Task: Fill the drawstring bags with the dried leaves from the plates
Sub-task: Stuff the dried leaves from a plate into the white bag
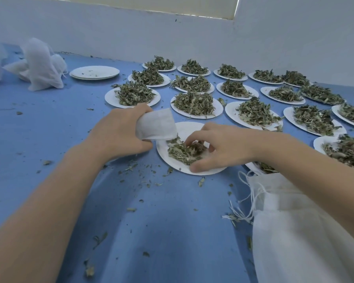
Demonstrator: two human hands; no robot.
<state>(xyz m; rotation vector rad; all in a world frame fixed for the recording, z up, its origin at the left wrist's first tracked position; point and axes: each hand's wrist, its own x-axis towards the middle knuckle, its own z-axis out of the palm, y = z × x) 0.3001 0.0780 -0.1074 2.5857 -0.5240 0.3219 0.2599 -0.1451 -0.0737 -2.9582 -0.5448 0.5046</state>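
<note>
Under your hands the table cover (pixel 49 123) is plain blue, flecked with grey-green crumbs (pixel 139 172). The plates (pixel 110 98) are plain white; the dried leaves (pixel 193 103) heaped on them are dull olive green with paler, silvery pieces mixed in. The drawstring bag (pixel 155 124) you hold is white, like the filled bags (pixel 43 64) far left and the stack of bags (pixel 307 231) near right, with white cords (pixel 251 195). The wall (pixel 192 37) is pale bluish white.
</note>
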